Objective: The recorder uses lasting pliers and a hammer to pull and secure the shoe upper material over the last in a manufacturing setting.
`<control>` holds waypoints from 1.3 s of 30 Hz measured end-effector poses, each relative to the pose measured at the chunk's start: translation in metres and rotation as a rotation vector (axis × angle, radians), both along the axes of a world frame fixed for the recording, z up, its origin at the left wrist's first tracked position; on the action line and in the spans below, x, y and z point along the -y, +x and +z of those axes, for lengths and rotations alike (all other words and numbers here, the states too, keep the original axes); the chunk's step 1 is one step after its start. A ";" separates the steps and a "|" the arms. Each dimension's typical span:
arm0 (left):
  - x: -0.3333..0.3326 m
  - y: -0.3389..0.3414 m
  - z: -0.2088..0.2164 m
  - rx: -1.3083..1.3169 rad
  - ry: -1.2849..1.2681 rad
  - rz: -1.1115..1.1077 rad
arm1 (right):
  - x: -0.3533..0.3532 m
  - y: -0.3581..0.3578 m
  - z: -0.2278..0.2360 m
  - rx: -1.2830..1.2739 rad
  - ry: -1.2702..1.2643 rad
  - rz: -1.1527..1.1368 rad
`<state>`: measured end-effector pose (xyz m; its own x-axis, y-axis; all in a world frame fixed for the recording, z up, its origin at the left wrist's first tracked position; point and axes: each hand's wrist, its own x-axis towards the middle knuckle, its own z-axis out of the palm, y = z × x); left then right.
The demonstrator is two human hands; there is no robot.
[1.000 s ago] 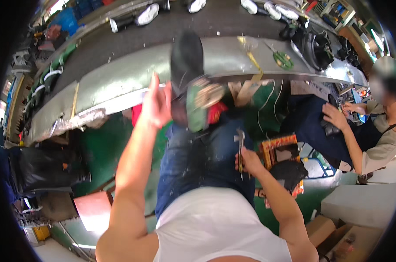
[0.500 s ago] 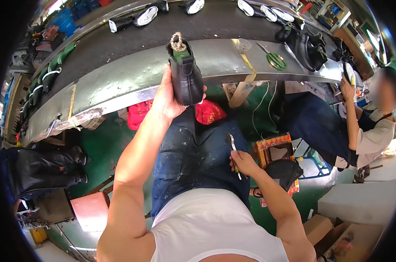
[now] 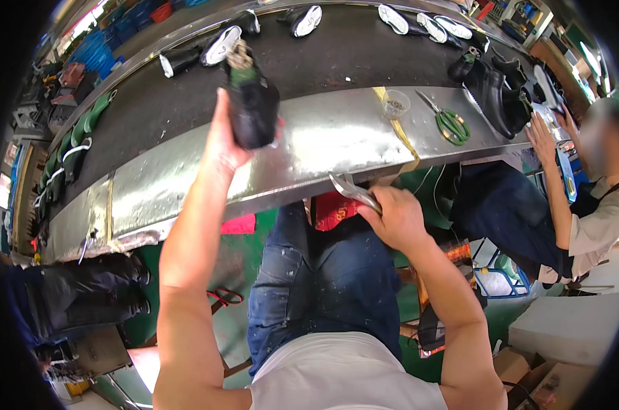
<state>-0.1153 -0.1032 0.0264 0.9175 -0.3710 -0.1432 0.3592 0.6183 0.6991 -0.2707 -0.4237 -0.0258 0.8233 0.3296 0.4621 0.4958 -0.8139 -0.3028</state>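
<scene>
My left hand (image 3: 229, 147) grips a black leather shoe (image 3: 255, 113) on a green last, held up over the metal bench edge (image 3: 316, 130). A rope loop sticks out of the top; motion blurs the shoe's outline. Lower and to the right, just off the front of the bench, my right hand (image 3: 401, 217) is closed around metal pliers (image 3: 354, 192). Their curved head points up and left, apart from the shoe. Green-handled scissors (image 3: 453, 127) lie on the metal strip at the right, beside a clear cup (image 3: 395, 104) holding small dark bits.
Behind the strip runs a dark belt (image 3: 186, 113) bearing several black shoes with white soles (image 3: 306, 22). Black boots (image 3: 494, 99) stand at the right, near a seated co-worker (image 3: 579, 184). Green lasts (image 3: 77, 140) line the far left. Another person's legs (image 3: 91, 287) show at left.
The shoe has moved up and left in my left hand. My right hand has risen from beside my thigh to the bench front with the pliers. The view has shifted too.
</scene>
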 end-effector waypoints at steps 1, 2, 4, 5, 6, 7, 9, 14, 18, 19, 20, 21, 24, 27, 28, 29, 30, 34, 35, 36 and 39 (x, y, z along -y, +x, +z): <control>-0.014 0.026 0.005 -0.056 0.026 -0.030 | 0.000 0.020 0.004 0.091 -0.039 0.017; -0.025 0.055 0.009 -0.046 0.124 0.120 | -0.001 0.039 0.007 0.081 -0.036 0.011; -0.046 0.100 0.006 -0.053 0.430 0.447 | -0.002 0.075 0.008 0.197 -0.088 0.034; -0.054 0.120 0.000 -0.002 0.604 0.565 | -0.003 0.091 0.007 0.190 -0.085 0.022; -0.056 0.135 -0.012 0.056 0.798 0.676 | -0.004 0.105 0.005 0.190 -0.105 0.038; -0.058 0.147 -0.023 0.109 1.004 0.765 | -0.004 0.115 0.003 0.180 -0.124 0.044; -0.071 0.162 -0.036 0.236 0.956 0.841 | -0.003 0.128 -0.001 0.169 -0.078 0.068; -0.095 0.170 -0.020 0.312 1.121 0.633 | 0.004 0.135 -0.005 0.089 -0.004 0.131; -0.080 0.208 0.037 0.751 1.551 0.969 | 0.006 0.137 -0.002 0.048 0.017 0.109; -0.065 0.225 0.047 0.816 1.655 0.971 | 0.005 0.138 -0.001 0.018 0.017 0.123; -0.048 0.245 0.052 0.904 1.740 0.858 | 0.005 0.138 0.000 0.031 0.023 0.125; -0.025 0.269 0.053 0.913 1.806 0.724 | 0.005 0.139 0.001 0.033 0.021 0.121; 0.046 0.340 0.030 0.783 1.892 0.481 | 0.005 0.141 0.003 0.019 0.051 0.118; 0.096 0.403 -0.004 0.466 1.786 0.388 | 0.007 0.142 0.005 -0.035 0.059 0.113; 0.109 0.422 -0.016 0.479 1.772 0.378 | 0.008 0.143 0.005 -0.032 0.052 0.103; 0.118 0.437 -0.028 0.418 1.769 0.444 | 0.009 0.143 0.005 -0.044 0.059 0.107; 0.126 0.451 -0.038 0.354 1.761 0.511 | 0.009 0.143 0.005 -0.036 0.068 0.108; 0.125 0.480 -0.060 0.419 1.775 0.468 | 0.009 0.144 0.005 -0.062 0.056 0.100; 0.121 0.480 -0.060 0.452 1.752 0.513 | 0.008 0.144 0.005 -0.063 0.050 0.108; 0.116 0.475 -0.059 0.384 1.658 0.382 | 0.008 0.144 0.006 -0.064 0.051 0.105; 0.103 0.445 -0.041 0.365 1.570 0.243 | 0.006 0.144 0.008 -0.062 0.059 0.109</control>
<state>0.3300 -0.2061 -0.0142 0.9974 0.0722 0.0064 0.0483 -0.7289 0.6829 -0.1266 -0.4296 -0.0178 0.8114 0.3928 0.4329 0.5596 -0.7361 -0.3809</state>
